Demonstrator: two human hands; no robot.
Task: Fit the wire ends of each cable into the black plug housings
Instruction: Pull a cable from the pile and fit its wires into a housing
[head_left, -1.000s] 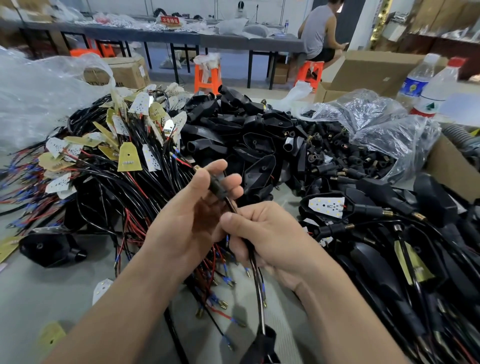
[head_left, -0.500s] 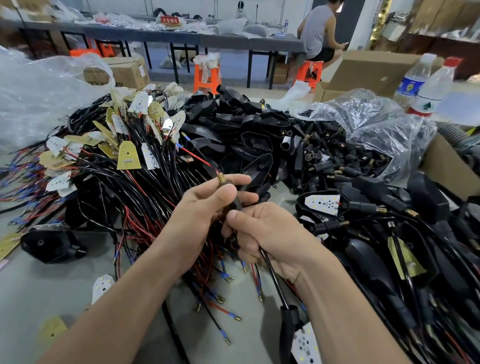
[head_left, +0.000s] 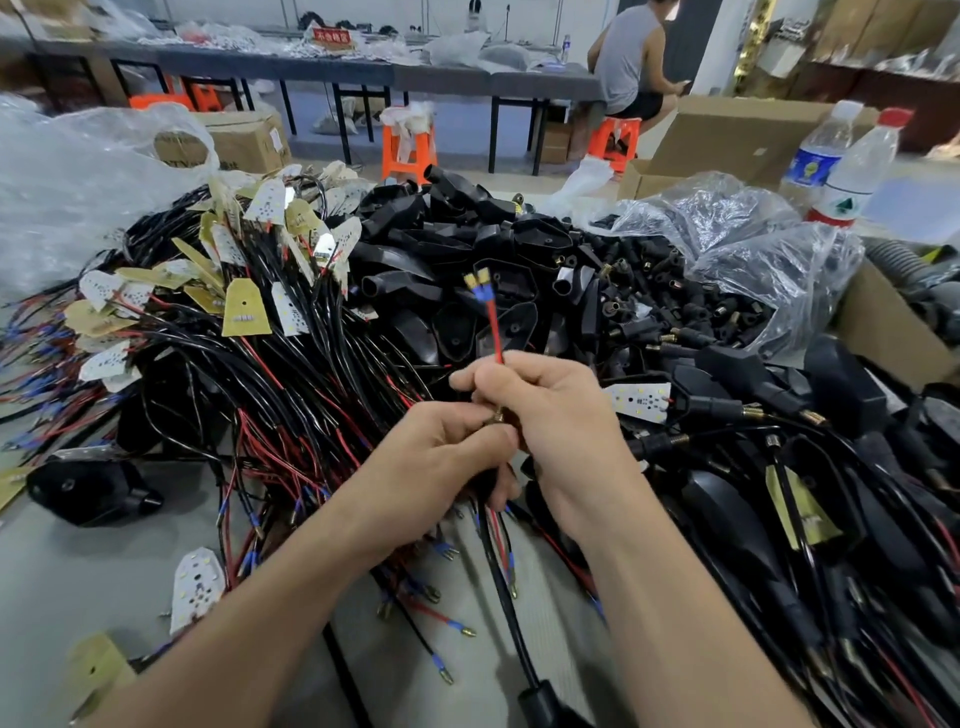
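At centre, left hand (head_left: 436, 457), right hand (head_left: 550, 415), seemingly pinching cable (head_left: 494, 332)

Landmark: housing pile (head_left: 457, 244)
Wire ends (head_left: 478, 285): upright, before the pile's near edge
Right hand (head_left: 561, 431): grips cable (head_left: 506, 613), nearer than pile
Left hand (head_left: 436, 462): pinches cable alongside

2 water bottles (head_left: 856, 171) far right, 2 orange stools (head_left: 408, 150), cardboard boxes (head_left: 737, 136), seated person (head_left: 626, 67) behind.
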